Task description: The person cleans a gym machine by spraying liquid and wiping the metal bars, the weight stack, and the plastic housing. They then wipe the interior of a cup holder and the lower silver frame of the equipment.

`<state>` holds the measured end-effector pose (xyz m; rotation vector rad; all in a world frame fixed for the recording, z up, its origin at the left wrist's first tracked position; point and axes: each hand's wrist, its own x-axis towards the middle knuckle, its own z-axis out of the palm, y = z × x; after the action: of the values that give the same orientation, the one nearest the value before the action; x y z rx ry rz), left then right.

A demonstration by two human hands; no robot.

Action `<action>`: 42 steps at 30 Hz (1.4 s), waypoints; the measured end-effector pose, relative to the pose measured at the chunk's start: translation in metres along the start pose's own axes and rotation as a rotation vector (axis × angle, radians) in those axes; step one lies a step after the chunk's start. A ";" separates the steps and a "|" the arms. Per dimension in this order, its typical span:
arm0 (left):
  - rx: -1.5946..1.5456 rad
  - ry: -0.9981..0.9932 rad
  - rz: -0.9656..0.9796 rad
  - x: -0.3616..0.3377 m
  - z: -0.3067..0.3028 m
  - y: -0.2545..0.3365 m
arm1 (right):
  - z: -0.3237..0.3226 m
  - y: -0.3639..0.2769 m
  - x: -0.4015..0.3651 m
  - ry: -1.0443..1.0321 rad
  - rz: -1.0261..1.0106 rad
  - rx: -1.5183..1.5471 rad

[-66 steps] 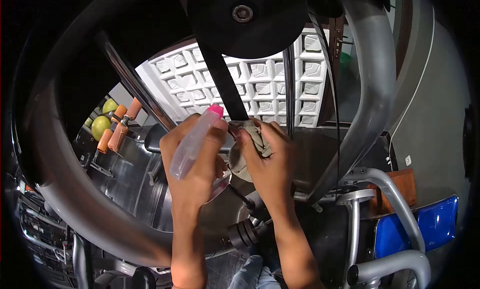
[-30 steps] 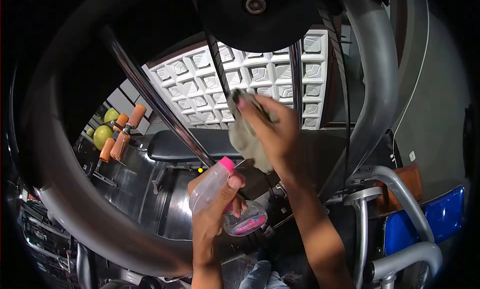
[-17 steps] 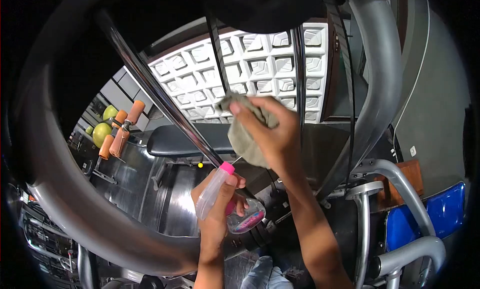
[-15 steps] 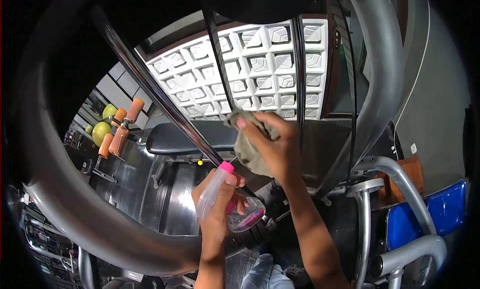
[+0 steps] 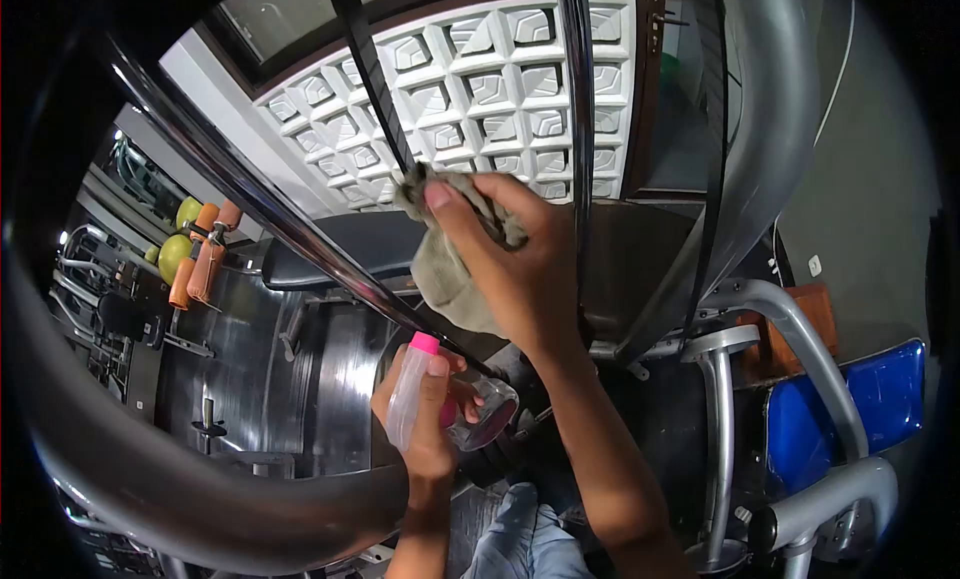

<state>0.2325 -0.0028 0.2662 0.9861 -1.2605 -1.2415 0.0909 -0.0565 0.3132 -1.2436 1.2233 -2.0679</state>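
Observation:
My left hand (image 5: 428, 409) is wrapped around a clear spray bottle (image 5: 494, 415) with a pink nozzle tip and a translucent head, tilted low in the middle. Up and to its right, my right hand (image 5: 520, 249) pinches a crumpled grey-green cloth (image 5: 446, 269) between thumb and fingers. The cloth's top edge overlaps the lower visible end of a black strap (image 5: 366, 69) that runs down from above. Left of both hands a chrome guide rod (image 5: 270, 211) slants downward, passing just behind the bottle's nozzle. Another upright rod (image 5: 581, 99) stands behind my right wrist.
Thick grey frame tubes (image 5: 770, 129) curve around both sides. A black padded bench (image 5: 330, 249) lies beyond the rods, before a white patterned block wall (image 5: 470, 99). A blue seat (image 5: 800, 439) is at right, orange foam rollers (image 5: 205, 269) at left.
My view has shifted, so the surroundings sit differently in the frame. The cloth has moved up along the strap with my right hand; my left hand keeps hold of the bottle.

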 end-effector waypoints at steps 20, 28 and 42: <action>0.112 0.013 -0.010 -0.003 -0.005 -0.058 | -0.051 0.072 -0.033 -0.356 0.301 0.034; 0.045 0.004 -0.046 -0.011 -0.004 -0.074 | -0.098 0.172 -0.097 -0.553 0.645 -0.165; 0.244 -0.030 0.046 -0.009 -0.009 -0.095 | -0.108 0.188 -0.092 -0.657 0.740 -0.292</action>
<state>0.2312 -0.0065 0.1702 1.1095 -1.4749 -1.0876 0.0304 -0.0372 0.0860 -1.1919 1.3836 -0.8844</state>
